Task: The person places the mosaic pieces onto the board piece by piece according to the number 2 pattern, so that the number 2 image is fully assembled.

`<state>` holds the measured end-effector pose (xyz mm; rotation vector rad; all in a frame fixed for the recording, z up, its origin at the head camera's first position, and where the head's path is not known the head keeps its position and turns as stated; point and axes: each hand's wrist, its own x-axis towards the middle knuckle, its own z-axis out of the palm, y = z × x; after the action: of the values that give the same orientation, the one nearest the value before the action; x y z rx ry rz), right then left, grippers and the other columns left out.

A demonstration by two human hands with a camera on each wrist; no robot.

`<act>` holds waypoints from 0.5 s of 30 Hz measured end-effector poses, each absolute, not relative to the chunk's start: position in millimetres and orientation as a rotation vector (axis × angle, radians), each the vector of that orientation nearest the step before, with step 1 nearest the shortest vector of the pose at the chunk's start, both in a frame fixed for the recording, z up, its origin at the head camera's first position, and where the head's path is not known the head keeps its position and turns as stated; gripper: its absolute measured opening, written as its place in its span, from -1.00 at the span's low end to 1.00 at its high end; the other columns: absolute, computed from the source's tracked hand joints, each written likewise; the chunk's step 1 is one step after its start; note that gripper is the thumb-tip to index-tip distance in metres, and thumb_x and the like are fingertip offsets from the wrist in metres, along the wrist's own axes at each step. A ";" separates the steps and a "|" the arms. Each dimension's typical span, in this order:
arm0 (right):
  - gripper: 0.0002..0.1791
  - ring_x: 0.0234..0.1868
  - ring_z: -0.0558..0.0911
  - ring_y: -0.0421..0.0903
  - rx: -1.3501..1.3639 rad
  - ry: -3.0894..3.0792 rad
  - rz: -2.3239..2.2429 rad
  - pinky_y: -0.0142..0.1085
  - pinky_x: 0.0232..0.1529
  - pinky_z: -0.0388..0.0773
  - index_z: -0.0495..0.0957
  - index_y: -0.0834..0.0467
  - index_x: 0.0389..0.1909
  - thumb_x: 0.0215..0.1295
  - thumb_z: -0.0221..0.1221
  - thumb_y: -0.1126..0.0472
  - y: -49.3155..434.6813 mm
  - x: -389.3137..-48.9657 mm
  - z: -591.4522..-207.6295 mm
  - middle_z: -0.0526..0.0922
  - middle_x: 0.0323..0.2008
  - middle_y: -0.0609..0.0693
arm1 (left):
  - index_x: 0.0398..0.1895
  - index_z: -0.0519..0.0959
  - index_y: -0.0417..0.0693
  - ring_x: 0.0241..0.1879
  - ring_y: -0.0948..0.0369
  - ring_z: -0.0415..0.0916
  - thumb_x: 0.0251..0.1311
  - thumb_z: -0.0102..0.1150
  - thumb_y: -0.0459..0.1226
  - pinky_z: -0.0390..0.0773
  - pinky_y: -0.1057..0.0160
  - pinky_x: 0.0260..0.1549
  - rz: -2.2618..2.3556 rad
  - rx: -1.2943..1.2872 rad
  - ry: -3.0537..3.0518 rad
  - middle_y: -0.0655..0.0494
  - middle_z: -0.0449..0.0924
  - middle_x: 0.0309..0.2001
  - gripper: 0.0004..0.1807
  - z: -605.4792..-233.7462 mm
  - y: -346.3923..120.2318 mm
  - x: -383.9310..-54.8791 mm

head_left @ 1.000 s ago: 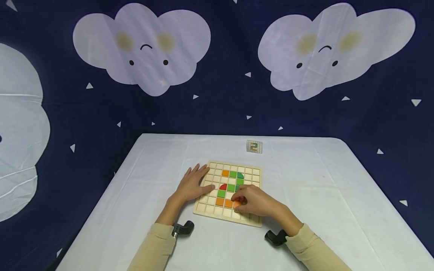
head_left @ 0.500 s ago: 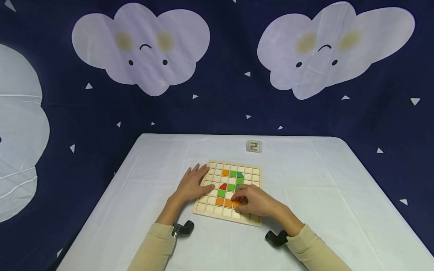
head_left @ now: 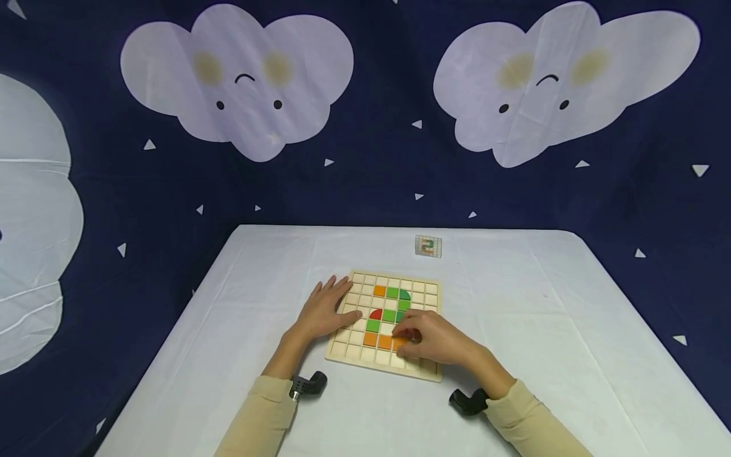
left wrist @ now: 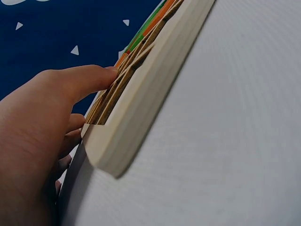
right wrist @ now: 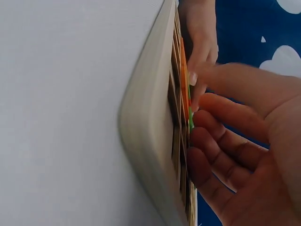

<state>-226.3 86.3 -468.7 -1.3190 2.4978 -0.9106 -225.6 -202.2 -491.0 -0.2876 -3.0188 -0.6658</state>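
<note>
The square wooden board [head_left: 337,358], ruled into a grid of cells, bears coloured tiles in green, orange and red. My left hand [head_left: 322,312] rests on its left side with fingers spread, the thumb lying over the edge cells. Over the lower right part my right hand [head_left: 436,337] is bent, its thumb and forefinger set about an orange tile [head_left: 400,343] at the end of the bottom orange row. The right wrist view shows the thumb and curled fingers [right wrist: 221,110] close at the tiles. Beside this tile lies another orange tile [head_left: 385,343]; a red rounded tile [head_left: 375,314] sits further up.
A small pattern card [head_left: 428,246] showing a coloured figure on a grid stands behind the board. White cloth covers the table [head_left: 514,285]. A dark blue curtain [head_left: 377,190] with clouds hangs at the back. Each wrist wears a black camera mount [head_left: 468,402].
My right hand has shifted very slightly to the right, its fingertips still around the orange tile. The left hand and the board stay where they were.
</note>
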 end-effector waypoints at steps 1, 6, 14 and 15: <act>-0.72 -0.30 0.52 -0.23 -1.317 2.489 -0.945 -0.37 -0.29 0.53 0.68 -0.01 -0.12 0.15 0.36 0.02 88.2 -226.8 -469.5 0.58 -0.24 -0.26 | 0.45 0.22 0.04 0.47 0.13 -0.17 0.08 0.08 0.30 -0.27 0.10 0.42 -0.666 -0.286 -3.021 0.16 0.10 0.46 -0.07 -491.1 -202.1 -225.4; -0.65 -0.31 0.54 -0.19 -1.293 2.432 -1.114 -0.35 -0.34 0.56 0.65 0.05 -0.04 0.23 0.29 -0.03 100.7 -229.1 -470.7 0.59 -0.27 -0.21 | 0.45 0.23 0.04 0.47 0.14 -0.17 0.07 0.08 0.30 -0.27 0.11 0.42 -0.675 -0.277 -3.027 0.16 0.10 0.46 -0.07 -491.0 -201.5 -224.7; -0.62 -0.25 0.57 -0.22 -1.169 2.459 -1.227 -0.31 -0.23 0.59 0.61 0.10 0.02 0.27 0.26 -0.01 125.6 -235.3 -471.8 0.62 -0.20 -0.17 | 0.45 0.22 0.02 0.47 0.12 -0.17 0.07 0.08 0.31 -0.29 0.11 0.41 -0.685 -0.289 -3.018 0.16 0.09 0.46 -0.06 -490.1 -202.4 -224.7; -0.62 -0.23 0.58 -0.22 -1.153 2.468 -1.236 -0.31 -0.21 0.59 0.60 0.10 0.03 0.28 0.26 -0.01 129.1 -236.0 -472.7 0.63 -0.18 -0.15 | 0.46 0.22 0.03 0.47 0.13 -0.17 0.07 0.07 0.32 -0.29 0.11 0.41 -0.681 -0.288 -3.021 0.16 0.09 0.46 -0.06 -490.0 -202.4 -224.5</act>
<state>-236.0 129.1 -472.7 -1.1532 2.4681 -1.2357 -224.5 -202.4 -490.0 -0.2884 -3.0206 -0.6805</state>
